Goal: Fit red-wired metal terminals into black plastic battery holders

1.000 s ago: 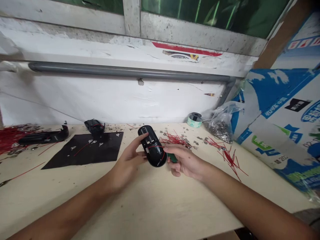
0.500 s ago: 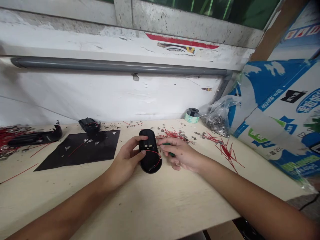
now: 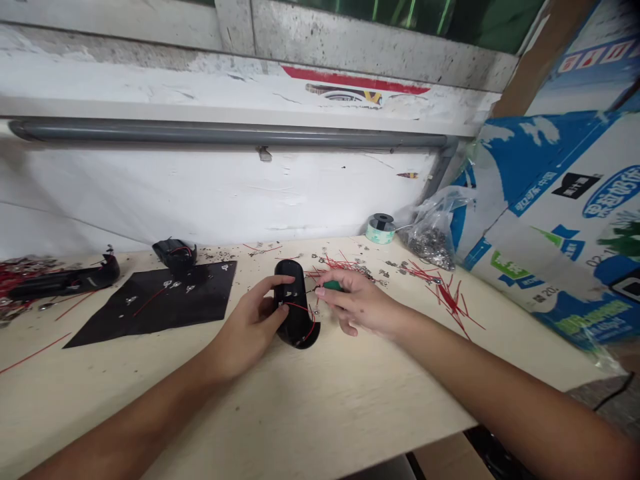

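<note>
My left hand [image 3: 255, 310] grips the left side of a black plastic housing [image 3: 299, 335], long with rounded ends, its open side up. Inside it lie a thin red wire [image 3: 314, 327] and small metal contacts [image 3: 289, 293]. In my right hand [image 3: 357, 300] is a small screwdriver with a green handle [image 3: 332, 285], held between thumb and fingers. Its thin shaft points left over the middle of the housing; whether the tip touches a contact I cannot tell. A small metal piece hangs by the housing's right edge, below my right fingers.
Red wires and metal contacts [image 3: 453, 300] lie scattered behind and to the right. A black sheet [image 3: 185, 303], more black housings [image 3: 65, 283] and a wire pile are left. At the back stand a tape roll [image 3: 380, 230], a bag of metal parts [image 3: 433, 243] and a blue-white carton [image 3: 545, 220].
My right hand has turned the screwdriver so that its shaft now reaches over the housing. The housing is tilted slightly more in my left hand. The whole view has shifted a little.
</note>
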Motion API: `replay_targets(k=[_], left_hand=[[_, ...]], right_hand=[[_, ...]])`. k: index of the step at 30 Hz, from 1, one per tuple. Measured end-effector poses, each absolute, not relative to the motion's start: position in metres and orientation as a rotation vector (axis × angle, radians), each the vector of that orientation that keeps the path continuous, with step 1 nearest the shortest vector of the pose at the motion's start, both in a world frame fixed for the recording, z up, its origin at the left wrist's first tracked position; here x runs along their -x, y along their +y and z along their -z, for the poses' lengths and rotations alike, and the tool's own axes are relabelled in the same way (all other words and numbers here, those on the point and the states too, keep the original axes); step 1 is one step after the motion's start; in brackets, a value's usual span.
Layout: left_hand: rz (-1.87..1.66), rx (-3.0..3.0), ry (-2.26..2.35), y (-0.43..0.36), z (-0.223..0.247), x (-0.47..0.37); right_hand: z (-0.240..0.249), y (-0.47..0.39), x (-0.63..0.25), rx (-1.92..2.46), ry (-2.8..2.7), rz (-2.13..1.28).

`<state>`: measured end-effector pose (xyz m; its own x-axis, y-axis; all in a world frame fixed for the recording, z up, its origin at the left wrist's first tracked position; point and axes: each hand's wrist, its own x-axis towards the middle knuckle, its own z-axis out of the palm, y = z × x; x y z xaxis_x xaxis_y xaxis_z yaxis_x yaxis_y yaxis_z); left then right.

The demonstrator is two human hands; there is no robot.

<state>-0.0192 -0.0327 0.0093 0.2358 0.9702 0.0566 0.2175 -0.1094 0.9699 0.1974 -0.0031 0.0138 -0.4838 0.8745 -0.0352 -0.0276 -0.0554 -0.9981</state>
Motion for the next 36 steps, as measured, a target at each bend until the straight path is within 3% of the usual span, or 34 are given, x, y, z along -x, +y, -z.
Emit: replay_targets(k=[14,23,31,36], left_hand=[[-0.856,-1.893,1.284,-0.031,-0.006,0.028],[-1.072,-1.888,1.111,-0.031,-0.010,0.016],[-0.993,-1.810,1.134,-0.038,-0.017,0.015],[-0.978,-1.835,1.153,-0.039,-0.016,0.014]], right_hand=[[0.005,-0.002,-0.189,0.826,-1.619,-1.403],[0.002,-0.010,-0.180,0.871,-1.659,-1.379],[-0.005,-0.014,-0.182,0.719,-1.444,-1.580],[0.000,-0.011,-0.183,0.630,-1.559,-1.502]])
